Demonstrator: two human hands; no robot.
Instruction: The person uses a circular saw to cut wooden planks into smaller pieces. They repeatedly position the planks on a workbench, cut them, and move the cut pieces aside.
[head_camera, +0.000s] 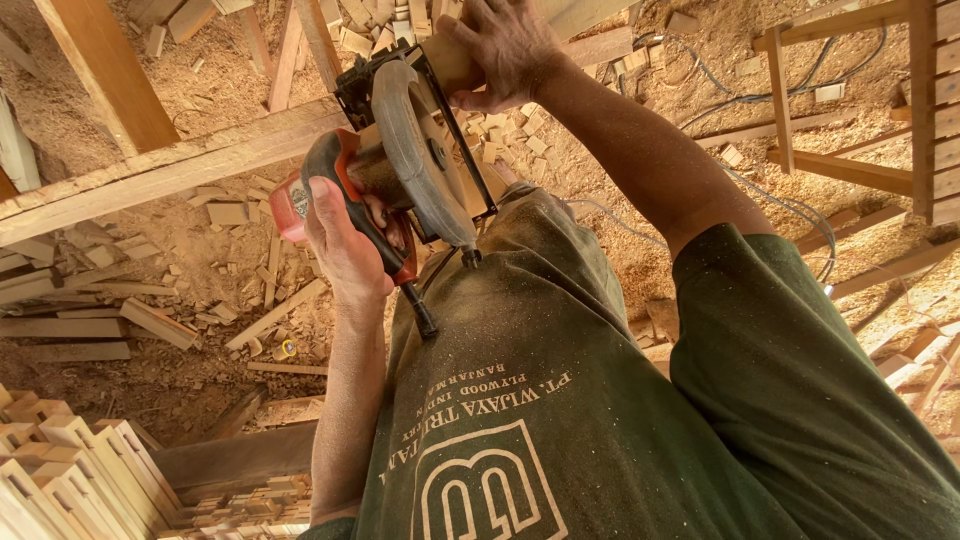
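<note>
- Stacked pale slats (70, 470) are seen at the lower left, well apart from the work. No hazard is judged from them.
- A long rough beam (150, 170) is laid across the view above a sawdust floor (200, 90) strewn with offcuts (228, 212). Footing could be lost on the loose pieces if weight is shifted.
- The left hand (342, 240) is closed around the rear handle of the circular saw (405, 160). The fingers are wrapped under the grip, so it cannot be told whether the trigger is pressed.
- The saw is held in the air close to the chest, just beyond the beam, with its grey guard turned toward the body. A kickback could be thrown toward the torso, since the tool is steadied by one hand only.
- The power cord (420, 312) hangs from the handle against the green shirt (560, 400). It could be snagged or drawn toward the blade.
- The right hand (505, 48) is clamped over a small wood piece (452, 62) that is pressed against the saw's base plate. The fingers are curled tightly, very near the blade line. A slip of this unsupported piece is judged the chief risk.
- Loose cables (760, 95) are trailed over the sawdust beside a wooden frame (850, 165). A trip could be caused there.
</note>
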